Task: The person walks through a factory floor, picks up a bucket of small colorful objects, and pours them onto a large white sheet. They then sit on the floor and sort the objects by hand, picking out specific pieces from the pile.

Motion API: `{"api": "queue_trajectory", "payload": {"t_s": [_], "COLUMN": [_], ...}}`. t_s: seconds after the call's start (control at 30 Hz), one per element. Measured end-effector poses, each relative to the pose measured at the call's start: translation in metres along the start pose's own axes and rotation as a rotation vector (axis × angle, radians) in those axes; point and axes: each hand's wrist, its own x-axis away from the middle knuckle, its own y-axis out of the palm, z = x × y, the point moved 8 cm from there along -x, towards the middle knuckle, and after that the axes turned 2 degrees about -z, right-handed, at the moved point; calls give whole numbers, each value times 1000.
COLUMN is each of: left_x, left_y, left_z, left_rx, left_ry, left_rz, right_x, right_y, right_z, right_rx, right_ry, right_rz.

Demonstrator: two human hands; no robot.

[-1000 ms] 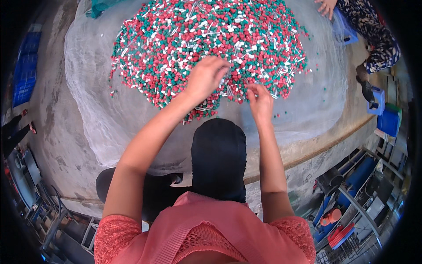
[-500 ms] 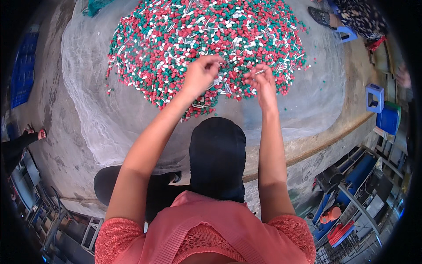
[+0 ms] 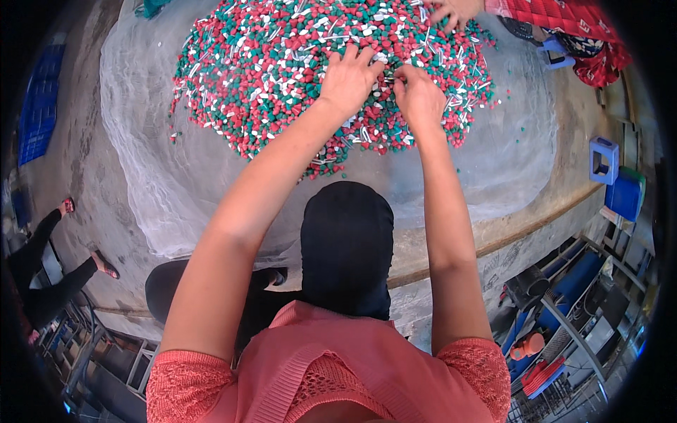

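Observation:
A broad pile of small red, green and white pieces (image 3: 247,92) lies in front of me, mixed with thin white strips. My left hand (image 3: 349,81) rests on the middle of the pile, its fingers spread among the pieces. Close by on the right, my right hand (image 3: 421,99) reaches into the same spot, fingers bent and the thumb a little apart from the forefinger. Nothing shows between them, though the fingertips are partly sunk among the pieces.
Under the pile spreads a pale mesh sheet (image 3: 169,204) on a concrete floor. At the far right another person's hand (image 3: 455,10) touches the pile. Small blue stools (image 3: 603,161) stand on the right, a blue crate (image 3: 39,106) on the left. A person's legs (image 3: 60,282) show at left.
Both my hands have moved farther forward into the pile, and the white strip in my right hand no longer shows. Another person's hand and red sleeve have come in at the upper right.

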Motion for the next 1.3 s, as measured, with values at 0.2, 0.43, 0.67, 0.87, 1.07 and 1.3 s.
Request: {"api": "queue_trajectory", "payload": {"t_s": [0.2, 0.43, 0.67, 0.87, 1.07, 1.3], "left_x": [12, 61, 88, 100, 110, 132], "left_y": [-34, -21, -22, -25, -19, -5], "left_z": [-45, -88, -51, -48, -62, -79], "left_rx": [509, 1606, 412, 245, 368, 1755], "left_ry": [-187, -791, -390, -365, -463, -897], "left_rz": [110, -56, -162, -130, -142, -214], "right_x": [31, 46, 54, 89, 97, 124], "right_y": [24, 46, 55, 52, 69, 82], "right_z": [46, 20, -16, -13, -10, 4], "right_rx": [-1227, -1620, -361, 69, -193, -1832], "right_ry": [511, 551, 261, 270, 162, 672], "right_rz": [-165, -317, -404, -432, -218, -493]}}
